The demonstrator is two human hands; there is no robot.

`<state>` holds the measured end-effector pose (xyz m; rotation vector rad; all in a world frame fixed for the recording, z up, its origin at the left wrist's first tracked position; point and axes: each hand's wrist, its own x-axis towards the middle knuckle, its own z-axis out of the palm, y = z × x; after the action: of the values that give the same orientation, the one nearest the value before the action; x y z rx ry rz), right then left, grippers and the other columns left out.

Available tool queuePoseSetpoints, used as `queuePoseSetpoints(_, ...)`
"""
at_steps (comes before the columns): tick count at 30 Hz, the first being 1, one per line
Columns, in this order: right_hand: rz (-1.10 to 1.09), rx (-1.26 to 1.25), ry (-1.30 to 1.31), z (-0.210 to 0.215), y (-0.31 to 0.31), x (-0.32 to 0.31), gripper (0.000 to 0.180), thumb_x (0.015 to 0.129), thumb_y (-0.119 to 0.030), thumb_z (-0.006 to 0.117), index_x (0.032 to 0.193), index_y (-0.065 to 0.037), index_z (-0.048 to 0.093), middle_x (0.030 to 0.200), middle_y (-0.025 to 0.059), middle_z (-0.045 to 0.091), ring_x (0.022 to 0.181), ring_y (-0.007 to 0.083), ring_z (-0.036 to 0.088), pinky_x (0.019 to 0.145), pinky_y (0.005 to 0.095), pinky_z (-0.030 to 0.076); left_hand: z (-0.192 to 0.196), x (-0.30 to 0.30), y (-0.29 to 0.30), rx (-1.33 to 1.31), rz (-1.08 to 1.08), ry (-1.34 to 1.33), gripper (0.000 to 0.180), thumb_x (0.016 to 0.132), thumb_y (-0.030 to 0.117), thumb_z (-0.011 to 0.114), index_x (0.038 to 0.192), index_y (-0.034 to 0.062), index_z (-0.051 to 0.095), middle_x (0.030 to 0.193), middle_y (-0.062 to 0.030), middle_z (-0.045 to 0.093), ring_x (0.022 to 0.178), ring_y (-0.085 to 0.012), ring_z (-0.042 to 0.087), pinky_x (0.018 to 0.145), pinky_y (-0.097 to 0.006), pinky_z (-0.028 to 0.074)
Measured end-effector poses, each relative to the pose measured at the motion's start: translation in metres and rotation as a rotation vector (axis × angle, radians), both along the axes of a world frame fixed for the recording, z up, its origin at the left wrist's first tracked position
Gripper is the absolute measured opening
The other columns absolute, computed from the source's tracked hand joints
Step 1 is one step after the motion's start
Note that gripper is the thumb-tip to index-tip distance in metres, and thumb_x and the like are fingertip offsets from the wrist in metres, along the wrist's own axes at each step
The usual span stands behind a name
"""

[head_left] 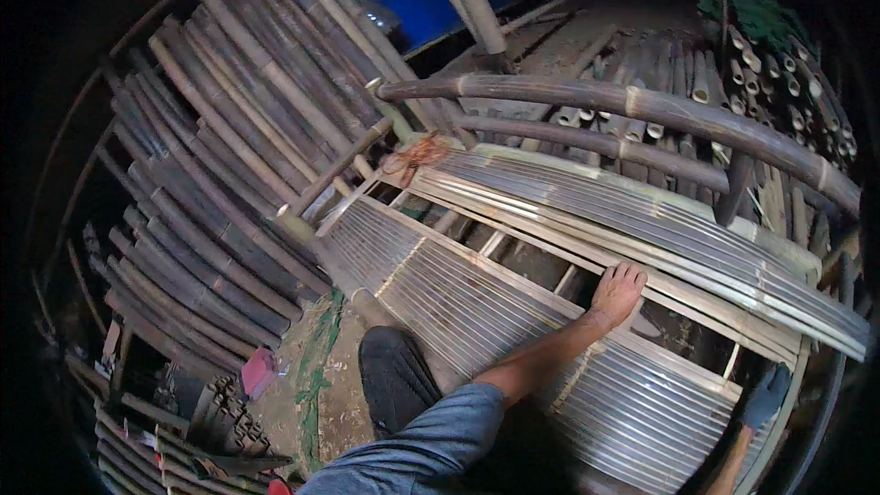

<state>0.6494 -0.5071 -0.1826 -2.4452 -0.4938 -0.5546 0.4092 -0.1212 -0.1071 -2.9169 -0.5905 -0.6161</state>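
Note:
A long bamboo bench (pixel 513 330) lies before me, its seat made of thin pale slats with an open gap along the middle. My bare left hand (pixel 619 293) is closed over a bamboo strip (pixel 678 301) at the far side of that gap. At the right end of the bench, my right hand (pixel 768 396) wears a dark blue-grey glove. Its fingers bend round the end of the bamboo frame (pixel 790 412), partly lost in shadow. Beyond the gap, a bundle of loose slats (pixel 587 197) runs lengthwise, with orange-brown twine (pixel 417 158) at its left end.
A thick curved bamboo backrest rail (pixel 559 96) arches behind the bench. Long bamboo poles (pixel 247 119) lean at the left. More cut poles (pixel 761 73) are stacked at the far right, beside a green cloth (pixel 747 9). A pink object (pixel 259 371) lies by my knee (pixel 396 371).

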Motion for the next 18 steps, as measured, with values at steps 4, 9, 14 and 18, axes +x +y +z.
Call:
queuePoseSetpoints(4, 0.052, -0.148, -0.098, 0.031, 0.033, -0.026, 0.036, 0.103, -0.023, 0.044, 0.115, 0.006, 0.062, 0.122, 0.0218, 0.063, 0.119, 0.0353, 0.055, 0.104, 0.0417, 0.041, 0.004, -0.025, 0.032, 0.132, -0.118, 0.016, 0.024, 0.082, 0.018, 0.060, 0.104, 0.0090, 0.059, 0.099, -0.0070, 0.054, 0.100, -0.0233, 0.052, 0.087, -0.041, 0.043)
queuePoseSetpoints(9, 0.014, -0.154, -0.155, 0.022, 0.026, -0.019, 0.034, 0.103, -0.022, 0.044, 0.116, 0.003, 0.062, 0.122, 0.0207, 0.063, 0.117, 0.0357, 0.056, 0.102, 0.0417, 0.042, 0.028, -0.035, 0.025, -0.161, -0.331, 0.162, 0.025, 0.085, 0.019, 0.061, 0.109, 0.0115, 0.062, 0.101, -0.0108, 0.053, 0.098, -0.0311, 0.061, 0.080, -0.043, 0.050)
queuePoseSetpoints(14, -0.050, -0.149, -0.063, 0.018, 0.018, -0.014, 0.038, 0.102, -0.024, 0.046, 0.125, 0.004, 0.059, 0.132, 0.0224, 0.058, 0.125, 0.0359, 0.053, 0.108, 0.0406, 0.039, 0.052, -0.041, 0.018, -0.434, -0.320, 0.346, 0.042, 0.090, 0.053, 0.058, 0.113, 0.0192, 0.069, 0.092, -0.0123, 0.060, 0.093, -0.0335, 0.064, 0.079, -0.046, 0.052)
queuePoseSetpoints(18, -0.054, -0.323, -0.442, -0.035, -0.008, 0.013, 0.033, 0.098, -0.013, 0.046, 0.127, 0.001, 0.056, 0.128, 0.0195, 0.057, 0.117, 0.0368, 0.052, 0.099, 0.0430, 0.042, 0.022, -0.019, 0.016, -0.468, -0.272, 0.336, 0.040, 0.093, 0.052, 0.053, 0.115, 0.0240, 0.072, 0.102, -0.0085, 0.069, 0.097, -0.0299, 0.065, 0.086, -0.043, 0.053)
